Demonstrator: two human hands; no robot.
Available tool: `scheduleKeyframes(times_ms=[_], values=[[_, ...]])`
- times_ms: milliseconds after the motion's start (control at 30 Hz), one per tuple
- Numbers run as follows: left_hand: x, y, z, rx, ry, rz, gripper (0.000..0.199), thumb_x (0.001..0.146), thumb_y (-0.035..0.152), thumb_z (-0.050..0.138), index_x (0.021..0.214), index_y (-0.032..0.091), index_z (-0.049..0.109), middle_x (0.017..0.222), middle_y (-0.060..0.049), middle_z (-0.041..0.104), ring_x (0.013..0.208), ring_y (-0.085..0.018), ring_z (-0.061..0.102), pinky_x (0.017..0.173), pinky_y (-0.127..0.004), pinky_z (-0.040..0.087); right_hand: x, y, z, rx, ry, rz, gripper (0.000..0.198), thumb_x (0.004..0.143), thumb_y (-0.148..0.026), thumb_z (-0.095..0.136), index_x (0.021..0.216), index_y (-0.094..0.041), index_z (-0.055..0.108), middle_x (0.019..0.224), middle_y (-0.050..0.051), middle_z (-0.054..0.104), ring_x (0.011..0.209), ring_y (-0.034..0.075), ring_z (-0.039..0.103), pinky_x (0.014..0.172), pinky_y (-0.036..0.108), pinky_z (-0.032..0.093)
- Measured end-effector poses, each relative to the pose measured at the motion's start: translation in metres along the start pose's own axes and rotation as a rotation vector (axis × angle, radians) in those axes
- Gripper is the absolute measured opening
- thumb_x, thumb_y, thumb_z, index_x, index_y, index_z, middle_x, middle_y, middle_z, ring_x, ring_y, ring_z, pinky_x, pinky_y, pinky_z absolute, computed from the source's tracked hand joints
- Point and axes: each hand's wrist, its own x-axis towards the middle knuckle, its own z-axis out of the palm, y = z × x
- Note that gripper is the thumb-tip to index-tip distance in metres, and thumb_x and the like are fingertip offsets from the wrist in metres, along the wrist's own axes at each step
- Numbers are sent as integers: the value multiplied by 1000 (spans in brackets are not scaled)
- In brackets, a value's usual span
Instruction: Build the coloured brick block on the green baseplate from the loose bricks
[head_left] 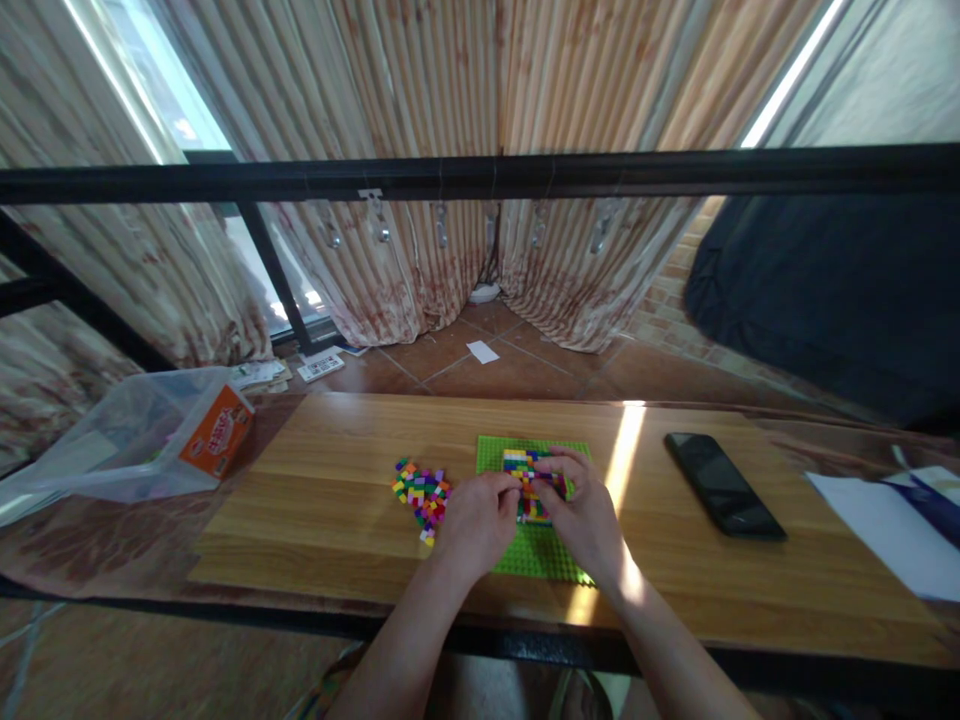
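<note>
A lime-green studded baseplate (544, 562) lies on the wooden board, with a patch of small multicoloured building bricks (517, 458) set on its middle. Over the left side of that patch is my left hand (480, 520), its fingers curled and thumb and fingertip pressed together. What they pinch, if anything, is too small to make out. My right hand (581, 505) reaches over the patch from the right, thumb and fingers bent around the bricks at its edge; its fingertips touch the bricks. Left of my left hand is a loose pile of small bricks (421, 492).
A black smartphone (724, 485) lies on the wooden board (300, 500) to the right. Beyond it are white papers (885, 530). A clear plastic bin (142, 440) with an orange label stands at the left. A dark metal bar (450, 178) crosses before the curtains.
</note>
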Motion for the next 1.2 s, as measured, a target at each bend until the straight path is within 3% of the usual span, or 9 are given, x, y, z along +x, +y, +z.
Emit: scheduleKeyframes(times_ms=[433,633,767,1200], values=[[-1,2,6,36,42,16,23,87,19,49,83,19,72,84,-7,72,77,-19,66,72,-28,45,-1,-7,5,-4,52,9,11,77,-23,62,86,-22,68,113,11,60,110,27,55,95,48,45],[7,1,8,119,41,-30,26,89,21,45,84,18,70,87,-7,73,81,-21,68,75,-30,45,0,-22,9,5,73,65,18,74,-11,61,86,-22,70,114,10,60,112,26,53,97,45,44],[10,0,9,188,45,-46,25,88,22,45,79,19,69,82,-5,73,76,-20,68,68,-27,43,0,-24,10,17,60,82,23,73,-7,61,88,-22,70,116,9,59,115,26,51,99,45,42],[14,-16,9,263,134,133,24,84,24,48,67,23,66,73,-1,72,63,-15,66,54,-22,41,0,-31,14,119,97,100,33,71,-2,57,92,-23,69,112,9,58,114,26,49,96,46,45]])
